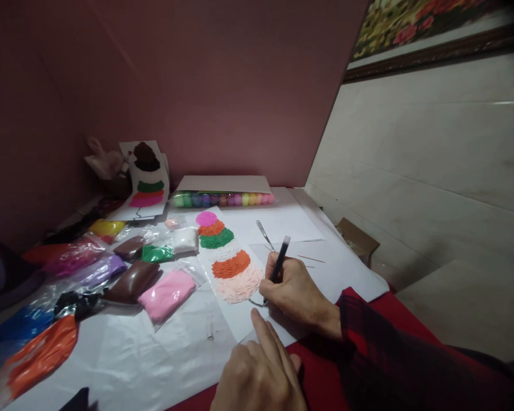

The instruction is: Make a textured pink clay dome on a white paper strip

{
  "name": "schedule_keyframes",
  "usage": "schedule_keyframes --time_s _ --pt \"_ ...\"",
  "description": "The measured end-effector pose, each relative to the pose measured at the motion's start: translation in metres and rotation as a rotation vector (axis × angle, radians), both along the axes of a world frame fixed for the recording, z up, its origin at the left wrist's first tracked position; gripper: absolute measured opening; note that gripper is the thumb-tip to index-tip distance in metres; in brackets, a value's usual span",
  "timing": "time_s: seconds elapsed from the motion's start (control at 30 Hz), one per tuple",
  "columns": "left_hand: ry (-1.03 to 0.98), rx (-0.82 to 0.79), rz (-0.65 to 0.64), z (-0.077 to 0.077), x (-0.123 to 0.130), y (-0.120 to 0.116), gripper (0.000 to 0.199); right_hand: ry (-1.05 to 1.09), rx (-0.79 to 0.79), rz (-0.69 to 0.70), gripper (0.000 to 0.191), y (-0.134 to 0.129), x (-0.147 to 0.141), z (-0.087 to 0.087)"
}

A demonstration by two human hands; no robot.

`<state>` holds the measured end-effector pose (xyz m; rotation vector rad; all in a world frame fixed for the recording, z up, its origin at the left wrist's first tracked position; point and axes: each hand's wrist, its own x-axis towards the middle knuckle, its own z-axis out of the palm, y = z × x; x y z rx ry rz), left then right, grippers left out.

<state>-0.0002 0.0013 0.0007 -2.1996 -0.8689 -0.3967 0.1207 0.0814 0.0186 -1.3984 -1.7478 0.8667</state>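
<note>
My right hand (292, 288) is closed around a black pen (280, 260), its tip on the white paper (233, 319) at the end of a short dark curved line. The line lies just under the pale peach band (239, 285) of a textured, layered shape. Above that band come orange, white, green and orange bands, with a magenta round (206, 218) at the top. Below the line, my left hand (261, 368) rests on the paper's lower edge, its index finger stretched out toward the line and nothing visible in it.
Packets of coloured clay (167, 295) cover the left side. A row of small coloured tubs (225, 199) lies at the back, near a similar finished picture (148, 182). A metal-tipped tool (264, 233) and thin sticks (310, 258) lie beyond my right hand.
</note>
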Motion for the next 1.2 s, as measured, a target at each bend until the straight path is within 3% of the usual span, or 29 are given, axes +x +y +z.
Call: schedule_keyframes --time_s 1.2 --pt "-0.003 -0.002 0.02 -0.0018 0.0002 0.0 0.031 0.003 -0.026 0.0 0.013 -0.0002 0.0003 0.0"
